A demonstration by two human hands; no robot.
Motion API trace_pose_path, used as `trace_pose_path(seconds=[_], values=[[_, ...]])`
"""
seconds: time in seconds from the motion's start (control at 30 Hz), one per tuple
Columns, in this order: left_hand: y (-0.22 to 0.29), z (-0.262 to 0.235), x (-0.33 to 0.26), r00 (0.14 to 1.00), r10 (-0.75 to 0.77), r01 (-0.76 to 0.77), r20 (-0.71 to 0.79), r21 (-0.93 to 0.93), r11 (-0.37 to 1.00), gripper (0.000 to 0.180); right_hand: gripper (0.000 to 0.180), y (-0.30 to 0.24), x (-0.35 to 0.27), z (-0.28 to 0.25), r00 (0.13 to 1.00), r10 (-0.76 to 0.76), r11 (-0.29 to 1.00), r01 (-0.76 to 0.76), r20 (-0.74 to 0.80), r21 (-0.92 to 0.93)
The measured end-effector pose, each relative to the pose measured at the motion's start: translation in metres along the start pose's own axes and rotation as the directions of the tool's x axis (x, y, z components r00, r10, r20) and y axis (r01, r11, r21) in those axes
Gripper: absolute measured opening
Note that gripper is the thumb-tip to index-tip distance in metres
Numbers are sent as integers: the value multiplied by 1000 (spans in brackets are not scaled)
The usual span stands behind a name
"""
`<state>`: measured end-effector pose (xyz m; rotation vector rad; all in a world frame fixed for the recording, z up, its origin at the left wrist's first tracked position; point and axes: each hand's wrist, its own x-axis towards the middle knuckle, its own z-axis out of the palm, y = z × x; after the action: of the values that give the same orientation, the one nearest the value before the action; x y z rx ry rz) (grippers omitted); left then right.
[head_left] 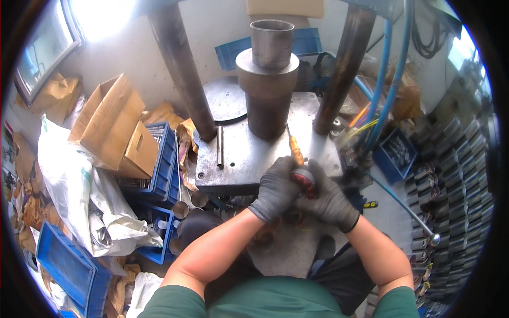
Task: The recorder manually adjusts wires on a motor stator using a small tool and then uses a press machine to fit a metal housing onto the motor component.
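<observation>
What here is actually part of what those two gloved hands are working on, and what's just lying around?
In hand:
- left hand and right hand, both on the small round part
- orange-handled tool beside them
- metal press plate

Lying about:
- cardboard box
- blue crates
- white sack
- blue hoses

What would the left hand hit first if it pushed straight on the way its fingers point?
Likely the right hand: the left hand points across at it, both closed around a small round red-and-metal part. That part lies between them, so it may come first; depth is unclear.
</observation>
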<state>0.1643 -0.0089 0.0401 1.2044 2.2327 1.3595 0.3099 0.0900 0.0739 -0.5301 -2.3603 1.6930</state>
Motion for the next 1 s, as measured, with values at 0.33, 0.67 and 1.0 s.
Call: trace_pose_path(seconds=[0.33, 0.67, 1.0], values=[[19, -18, -18, 979, 102, -10, 175, -464, 886, 60, 87, 27, 7, -19, 972, -224, 974, 226, -74, 12], [53, -47, 0, 604, 686, -764, 406, 49, 643, 80, 70, 17, 11, -34, 976, -125, 959, 165, -180, 230], [115, -112, 65, 692, 657, -708, 300, 461, 535, 72, 104, -7, -6, -59, 991, -61, 829, 117, -120, 546]])
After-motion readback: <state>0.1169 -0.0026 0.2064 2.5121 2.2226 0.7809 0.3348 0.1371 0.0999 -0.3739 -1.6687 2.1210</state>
